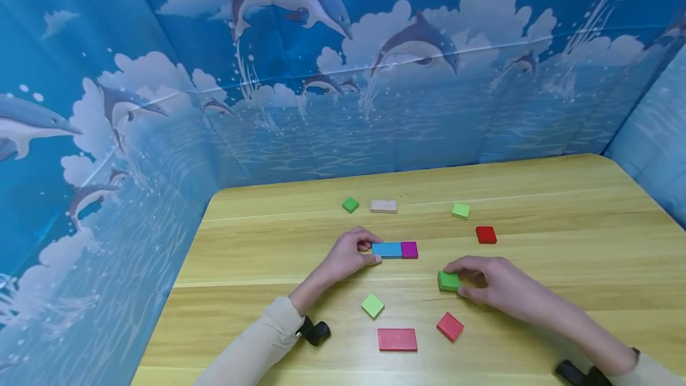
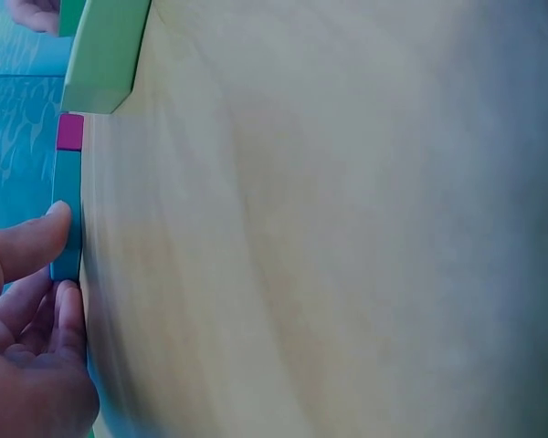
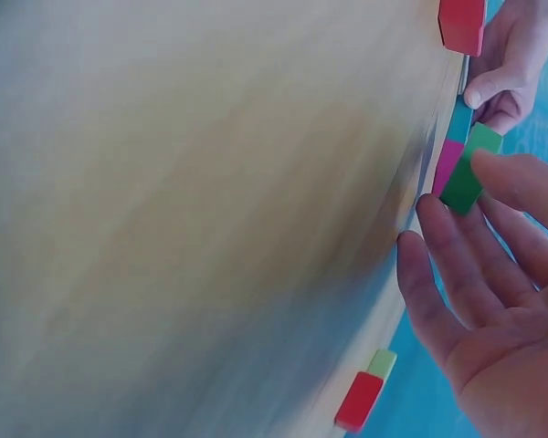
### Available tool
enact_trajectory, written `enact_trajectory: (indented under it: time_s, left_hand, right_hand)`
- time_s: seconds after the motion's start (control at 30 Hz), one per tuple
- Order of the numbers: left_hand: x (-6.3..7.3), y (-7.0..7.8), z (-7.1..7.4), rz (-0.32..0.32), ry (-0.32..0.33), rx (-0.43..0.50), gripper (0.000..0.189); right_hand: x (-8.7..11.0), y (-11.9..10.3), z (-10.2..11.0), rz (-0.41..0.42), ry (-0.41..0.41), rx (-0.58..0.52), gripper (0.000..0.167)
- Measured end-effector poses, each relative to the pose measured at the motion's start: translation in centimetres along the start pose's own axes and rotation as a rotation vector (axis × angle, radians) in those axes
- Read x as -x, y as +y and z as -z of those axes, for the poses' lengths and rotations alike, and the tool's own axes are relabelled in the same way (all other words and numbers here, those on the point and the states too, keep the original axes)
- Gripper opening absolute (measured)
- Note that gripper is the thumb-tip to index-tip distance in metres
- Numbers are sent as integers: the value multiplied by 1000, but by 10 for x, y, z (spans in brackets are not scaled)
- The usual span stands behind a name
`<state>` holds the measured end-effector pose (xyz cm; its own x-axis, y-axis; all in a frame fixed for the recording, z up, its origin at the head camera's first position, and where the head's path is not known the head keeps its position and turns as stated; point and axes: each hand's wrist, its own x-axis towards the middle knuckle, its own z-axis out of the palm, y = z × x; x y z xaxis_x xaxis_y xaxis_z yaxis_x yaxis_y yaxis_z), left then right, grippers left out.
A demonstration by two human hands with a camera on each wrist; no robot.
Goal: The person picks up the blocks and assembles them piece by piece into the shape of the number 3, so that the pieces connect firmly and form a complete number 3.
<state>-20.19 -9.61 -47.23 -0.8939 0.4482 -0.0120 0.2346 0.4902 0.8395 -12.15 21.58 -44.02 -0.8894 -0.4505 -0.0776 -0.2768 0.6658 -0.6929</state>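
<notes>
My left hand (image 1: 348, 255) pinches the left end of a blue rectangular block (image 1: 387, 250) between thumb and fingers. Against that block's right end lies a magenta square block (image 1: 409, 250). In the left wrist view the thumb presses on the blue block (image 2: 67, 182), with the magenta block (image 2: 70, 131) beyond it. To the right and nearer, my right hand (image 1: 495, 282) grips a green block (image 1: 448, 281) by its right side. The right wrist view shows thumb and fingertips on the green block (image 3: 472, 172), apart from the magenta one.
Behind the hands lie a dark green block (image 1: 351, 205), a pale grey-pink block (image 1: 384, 206), a light green block (image 1: 461, 211) and a red block (image 1: 486, 234). Nearer are a light green block (image 1: 372, 306), a pinkish-red rectangle (image 1: 397, 340) and a red square (image 1: 450, 327).
</notes>
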Motion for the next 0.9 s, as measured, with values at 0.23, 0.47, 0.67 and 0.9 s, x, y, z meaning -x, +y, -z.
enact_trajectory:
  time_s: [0.23, 0.47, 0.67, 0.9]
  left_hand:
    - [-1, -2, 0, -8, -4, 3, 27]
    - [-2, -2, 1, -7, -2, -3, 27]
    - [-2, -1, 1, 0, -3, -3, 28]
    - [-2, -1, 1, -3, -2, -8, 28]
  right_hand:
    - [-12, -5, -4, 0, -10, -34, 36]
    - [-24, -10, -6, 15, -22, -30, 36]
    - [-32, -12, -8, 51, -21, -12, 37]
    - [-40, -16, -13, 65, -24, 20, 37]
